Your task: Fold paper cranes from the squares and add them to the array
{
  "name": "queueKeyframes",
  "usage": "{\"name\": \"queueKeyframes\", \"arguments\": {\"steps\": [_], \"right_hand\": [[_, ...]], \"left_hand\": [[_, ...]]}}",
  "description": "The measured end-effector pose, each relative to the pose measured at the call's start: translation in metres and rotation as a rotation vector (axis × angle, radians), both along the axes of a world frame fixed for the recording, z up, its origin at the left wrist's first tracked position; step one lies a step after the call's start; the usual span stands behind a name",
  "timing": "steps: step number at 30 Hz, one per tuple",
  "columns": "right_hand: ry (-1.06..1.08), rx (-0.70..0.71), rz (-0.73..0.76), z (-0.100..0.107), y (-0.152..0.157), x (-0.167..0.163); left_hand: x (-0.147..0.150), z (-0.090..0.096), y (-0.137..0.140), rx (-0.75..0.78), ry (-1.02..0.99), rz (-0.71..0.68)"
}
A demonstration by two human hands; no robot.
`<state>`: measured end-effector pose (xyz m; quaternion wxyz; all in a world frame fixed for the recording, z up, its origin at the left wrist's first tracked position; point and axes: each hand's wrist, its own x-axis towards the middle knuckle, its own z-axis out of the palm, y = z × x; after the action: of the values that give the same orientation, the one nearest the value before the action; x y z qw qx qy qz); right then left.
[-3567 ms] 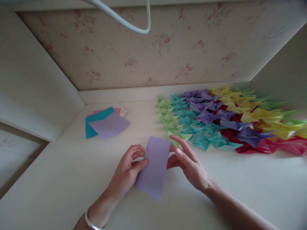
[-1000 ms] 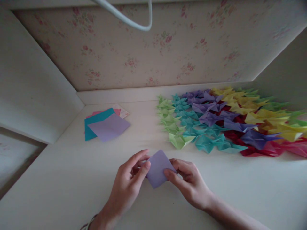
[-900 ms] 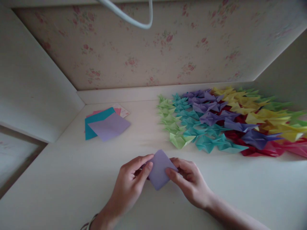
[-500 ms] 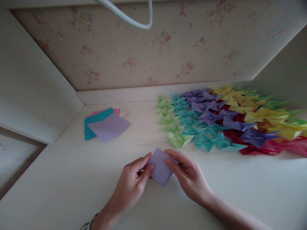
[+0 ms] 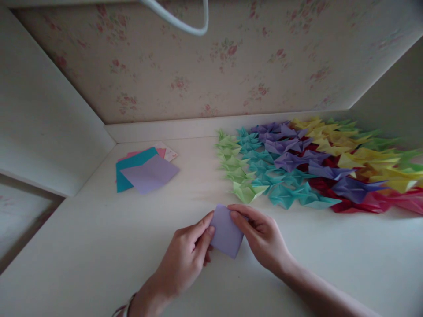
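Note:
A small folded square of purple origami paper [image 5: 226,233] is held between both hands just above the white desk, one corner tilted toward me. My left hand [image 5: 189,246] pinches its left edge between thumb and fingers. At the upper right edge, my right hand [image 5: 261,235] grips the paper with the thumb on top and the index finger along the far side. The fingers under the paper are partly hidden. Beyond the hands lies a light green folded paper crane [image 5: 248,192], the closest of several rows.
Loose sheets lie at the left: a purple sheet [image 5: 150,174] over a teal sheet [image 5: 124,180], with pink paper beneath. Rows of folded teal [image 5: 286,196], purple, yellow [image 5: 366,158] and red pieces fill the right back. A white cable [image 5: 185,27] hangs before the floral wall.
The purple folded paper has turned slightly and shifted a little right, its near corner now farther right. Both hands moved slightly right with it and still hold it.

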<state>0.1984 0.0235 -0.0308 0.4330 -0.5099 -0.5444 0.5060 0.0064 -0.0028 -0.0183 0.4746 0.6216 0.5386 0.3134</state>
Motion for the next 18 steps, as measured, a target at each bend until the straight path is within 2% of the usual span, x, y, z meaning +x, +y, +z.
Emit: {"name": "queueKeyframes", "arguments": {"steps": [6, 13, 18], "right_hand": [[0.027, -0.008, -0.007, 0.0003, 0.0, -0.0009], [0.087, -0.081, -0.072, 0.001, 0.0033, -0.0017], [0.086, -0.078, -0.019, 0.0045, 0.0029, -0.0003]], "left_hand": [[0.0001, 0.004, -0.0013, 0.036, 0.033, 0.028], [-0.0015, 0.0004, -0.0054, 0.099, 0.058, -0.116], [0.0, -0.0005, -0.0053, -0.01, -0.018, -0.089]]}}
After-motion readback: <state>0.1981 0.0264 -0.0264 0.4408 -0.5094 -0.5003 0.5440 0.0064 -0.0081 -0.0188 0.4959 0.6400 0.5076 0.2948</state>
